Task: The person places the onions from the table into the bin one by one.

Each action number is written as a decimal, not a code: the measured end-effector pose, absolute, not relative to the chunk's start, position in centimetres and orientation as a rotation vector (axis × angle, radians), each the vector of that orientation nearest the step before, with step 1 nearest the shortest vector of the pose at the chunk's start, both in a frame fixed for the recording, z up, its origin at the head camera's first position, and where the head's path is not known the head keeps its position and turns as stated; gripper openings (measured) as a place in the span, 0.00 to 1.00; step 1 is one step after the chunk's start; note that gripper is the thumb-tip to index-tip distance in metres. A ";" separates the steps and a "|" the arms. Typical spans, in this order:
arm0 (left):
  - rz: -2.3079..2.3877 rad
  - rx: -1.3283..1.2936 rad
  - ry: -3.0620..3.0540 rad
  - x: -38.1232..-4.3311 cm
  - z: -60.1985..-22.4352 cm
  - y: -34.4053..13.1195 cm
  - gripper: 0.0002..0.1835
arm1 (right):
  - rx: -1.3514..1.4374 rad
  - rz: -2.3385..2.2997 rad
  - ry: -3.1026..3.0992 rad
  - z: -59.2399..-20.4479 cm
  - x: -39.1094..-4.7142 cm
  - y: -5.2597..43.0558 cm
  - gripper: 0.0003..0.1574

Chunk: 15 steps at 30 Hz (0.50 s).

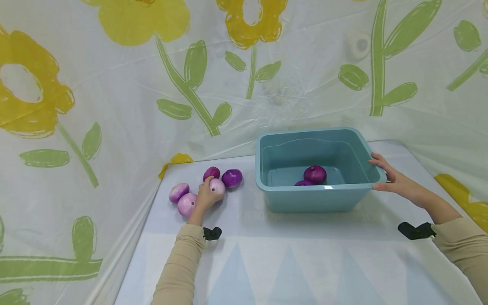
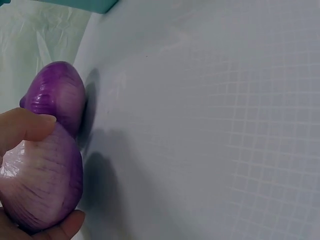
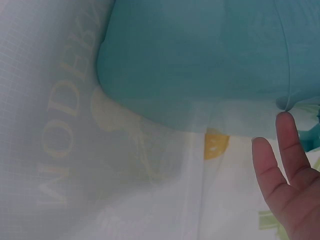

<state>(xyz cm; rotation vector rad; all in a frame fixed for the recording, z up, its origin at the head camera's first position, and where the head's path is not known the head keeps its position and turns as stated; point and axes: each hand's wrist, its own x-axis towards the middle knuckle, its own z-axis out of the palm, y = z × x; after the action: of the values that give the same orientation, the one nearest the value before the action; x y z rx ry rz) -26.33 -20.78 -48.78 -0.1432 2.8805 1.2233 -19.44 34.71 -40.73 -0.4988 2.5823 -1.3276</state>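
Gripping one pale onion (image 1: 218, 186), your left hand (image 1: 206, 198) has four other onions (image 1: 232, 178) nearby. Your right hand (image 1: 400, 185), fingers spread, touches one bin (image 1: 312, 200) holding two visible purple onions (image 1: 315, 174).

Looks forward and down from the head, farthest off, with the tub (image 1: 316, 201) at three o'clock. Peers across the table (image 2: 200, 125) from the left wrist, close past an onion (image 2: 47, 175) at eight o'clock. Faces the tub's outer wall from the right wrist, close, at one o'clock. Shares the tub across head and both wrists.
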 end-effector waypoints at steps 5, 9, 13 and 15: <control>1.235 -0.119 2.874 -26.6 -48.4 -20.9 0.45 | -0.493 -1.331 2.582 -40.7 -19.4 34.7 0.46; 1.295 -0.155 2.821 -26.7 -47.9 -21.0 0.45 | -0.510 -1.364 2.564 -40.8 -19.4 34.7 0.46; 1.325 -0.194 2.791 -26.8 -47.3 -21.0 0.46 | -0.523 -1.401 2.542 -40.8 -19.3 34.8 0.46; 1.339 -0.201 2.783 -26.7 -46.8 -21.1 0.46 | -0.529 -1.419 2.533 -40.8 -19.3 34.7 0.46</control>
<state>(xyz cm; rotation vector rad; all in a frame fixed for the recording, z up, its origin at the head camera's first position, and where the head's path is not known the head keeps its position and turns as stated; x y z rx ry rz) -26.72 -21.07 -46.77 -0.2013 2.7829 1.3390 -19.34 34.75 -40.84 -0.5285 2.5332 -1.4188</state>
